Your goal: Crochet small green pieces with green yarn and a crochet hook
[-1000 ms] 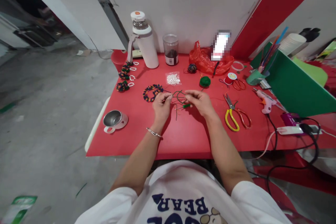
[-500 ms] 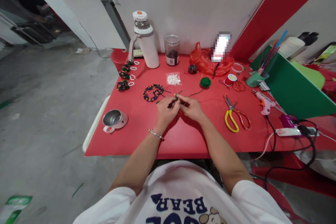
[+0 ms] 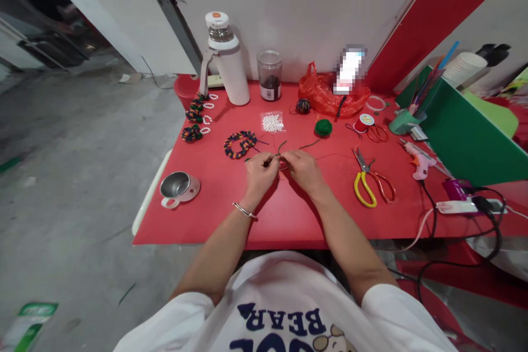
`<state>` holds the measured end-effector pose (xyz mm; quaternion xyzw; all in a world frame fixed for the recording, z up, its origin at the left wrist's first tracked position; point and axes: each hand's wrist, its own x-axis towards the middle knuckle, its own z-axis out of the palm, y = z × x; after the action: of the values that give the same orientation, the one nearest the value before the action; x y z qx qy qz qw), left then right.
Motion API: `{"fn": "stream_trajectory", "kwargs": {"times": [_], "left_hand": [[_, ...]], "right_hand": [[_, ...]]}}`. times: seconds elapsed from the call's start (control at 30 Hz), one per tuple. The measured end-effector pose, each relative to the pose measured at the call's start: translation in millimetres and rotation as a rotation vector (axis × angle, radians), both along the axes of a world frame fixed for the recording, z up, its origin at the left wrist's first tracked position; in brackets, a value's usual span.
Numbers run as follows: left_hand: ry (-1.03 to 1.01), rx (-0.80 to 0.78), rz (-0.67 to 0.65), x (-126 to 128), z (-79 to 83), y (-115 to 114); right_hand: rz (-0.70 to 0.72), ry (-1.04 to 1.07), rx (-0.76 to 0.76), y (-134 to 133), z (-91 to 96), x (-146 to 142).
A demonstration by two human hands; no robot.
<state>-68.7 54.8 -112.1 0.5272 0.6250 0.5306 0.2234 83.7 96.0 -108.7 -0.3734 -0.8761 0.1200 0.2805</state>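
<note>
Above the red table, my left hand [image 3: 262,175] pinches dark green yarn [image 3: 282,146] between thumb and fingers. Close beside it, my right hand [image 3: 304,170] is closed on the same yarn, and a loose end sticks up between the hands. Fingers hide most of the held part. A green yarn ball [image 3: 323,127] lies beyond my right hand, with a strand running towards it. Left of my hands rests a braided ring of multicoloured yarn [image 3: 235,153]. A bag of white beads [image 3: 273,122] lies just behind them.
Scissors [image 3: 363,182], a pink glue gun [image 3: 422,163] and a power strip [image 3: 466,207] lie to the right. A steel cup [image 3: 190,189] stands at the left, a white flask [image 3: 236,74] and a jar [image 3: 269,78] by the wall. Several beaded yarn pieces [image 3: 192,133] line the left edge.
My hands have drawn slightly apart, and my right hand has turned, its fingers now more curled. More of the green yarn end shows above them. The view has shifted slightly.
</note>
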Motion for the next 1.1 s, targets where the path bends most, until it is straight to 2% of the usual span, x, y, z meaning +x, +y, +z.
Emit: {"fn": "stream_trajectory", "kwargs": {"times": [0.13,0.27,0.4,0.53,0.63,0.83,1.1], "left_hand": [[-0.12,-0.009,-0.019,2,-1.2,1],[-0.316,0.003,-0.019,2,-1.1,3],[-0.475,-0.043,-0.054,2,-0.4,4],[-0.568,-0.061,-0.124,3,2.8,2],[-0.599,-0.076,-0.177,4,6.4,0],[-0.584,-0.079,-0.125,4,6.5,0],[-0.505,-0.082,-0.136,5,3.8,2]], "right_hand": [[0.009,0.034,0.024,1,-0.6,0],[0.052,0.228,0.03,0,-2.4,-3],[0.0,0.48,-0.142,-3,-4.1,-10],[-0.063,0.623,-0.317,-1,-4.1,-12],[-0.08,0.648,-0.341,2,-1.4,-9],[-0.139,0.663,-0.431,3,9.3,-3],[-0.092,0.633,-0.518,1,14.5,-1]]}}
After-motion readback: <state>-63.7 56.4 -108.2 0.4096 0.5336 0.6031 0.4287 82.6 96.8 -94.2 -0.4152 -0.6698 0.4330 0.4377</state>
